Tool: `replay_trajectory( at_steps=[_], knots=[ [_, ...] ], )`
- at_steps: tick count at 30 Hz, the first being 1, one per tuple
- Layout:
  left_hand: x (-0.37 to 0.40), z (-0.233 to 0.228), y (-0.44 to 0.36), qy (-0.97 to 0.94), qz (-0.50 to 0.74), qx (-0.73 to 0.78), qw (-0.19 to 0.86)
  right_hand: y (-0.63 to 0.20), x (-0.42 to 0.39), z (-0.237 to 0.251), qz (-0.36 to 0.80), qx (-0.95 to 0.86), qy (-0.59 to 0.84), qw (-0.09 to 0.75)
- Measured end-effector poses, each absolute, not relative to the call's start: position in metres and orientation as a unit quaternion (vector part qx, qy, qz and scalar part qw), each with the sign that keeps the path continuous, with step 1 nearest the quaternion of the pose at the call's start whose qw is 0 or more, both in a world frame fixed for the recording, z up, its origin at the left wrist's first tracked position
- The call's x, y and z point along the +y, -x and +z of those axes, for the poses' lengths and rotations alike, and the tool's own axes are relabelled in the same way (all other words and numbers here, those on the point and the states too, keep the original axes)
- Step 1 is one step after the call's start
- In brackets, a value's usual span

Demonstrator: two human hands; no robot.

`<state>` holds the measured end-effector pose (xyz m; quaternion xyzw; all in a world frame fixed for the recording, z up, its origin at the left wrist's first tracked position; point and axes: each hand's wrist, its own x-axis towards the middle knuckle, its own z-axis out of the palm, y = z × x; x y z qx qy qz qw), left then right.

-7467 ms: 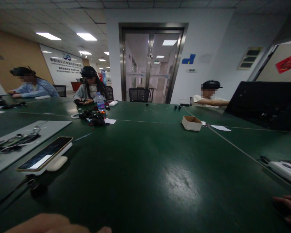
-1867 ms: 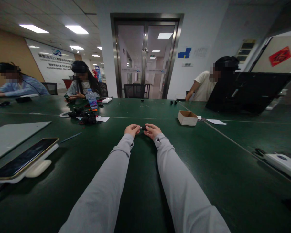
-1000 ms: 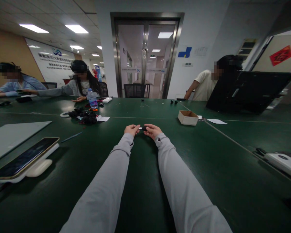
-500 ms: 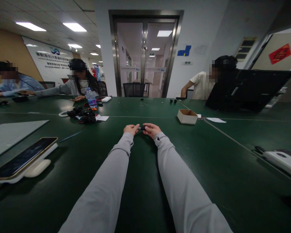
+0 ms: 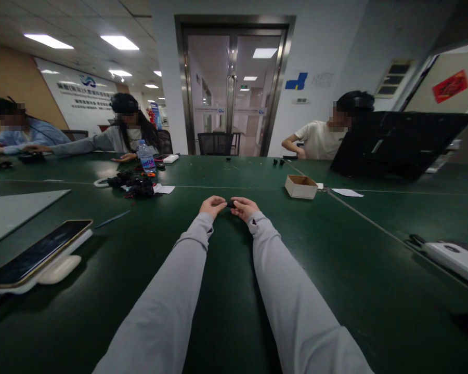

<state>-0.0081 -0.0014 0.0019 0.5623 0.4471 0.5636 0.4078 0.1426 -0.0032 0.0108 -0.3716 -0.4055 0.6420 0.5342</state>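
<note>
Black piece at twelve o'clock, handled two-handed, I'd judge: left hand pinches its nine-o'clock end, right hand its three-o'clock end; next calls for steadiness.

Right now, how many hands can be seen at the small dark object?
2: the left hand at the left end of the small dark object, and the right hand holding its right end. Fingers partly cover it; no third hand shows there.

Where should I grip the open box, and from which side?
Once free, the right hand should probably pinch the near wall of the open box, from above on the wearer's side: it stands upright with its top open, and white paper lies to its right.
</note>
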Motion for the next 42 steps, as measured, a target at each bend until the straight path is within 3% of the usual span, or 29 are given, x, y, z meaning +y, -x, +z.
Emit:
replay_trajectory(
  at_steps=[7,13,18,22,42],
  knots=[
    [-0.0043,0.0086,0.0008,-0.471,0.536,0.507,0.483,-0.1426,-0.0038,0.0118,0.646,-0.406,0.371,0.529],
    [-0.0079,0.007,-0.0005,-0.586,0.503,0.498,0.395,-0.1432,-0.006,0.0148,0.652,-0.413,0.372,0.515],
    [-0.0103,0.0089,-0.0019,-0.556,0.485,0.537,0.409,-0.1422,-0.0074,0.016,0.653,-0.41,0.37,0.519],
    [-0.0075,0.0076,-0.0014,-0.588,0.504,0.524,0.354,-0.1421,-0.0061,0.0142,0.646,-0.413,0.373,0.522],
    [-0.0094,0.0094,-0.001,-0.558,0.491,0.535,0.402,-0.1436,-0.0065,0.0146,0.656,-0.419,0.364,0.512]
  ],
)
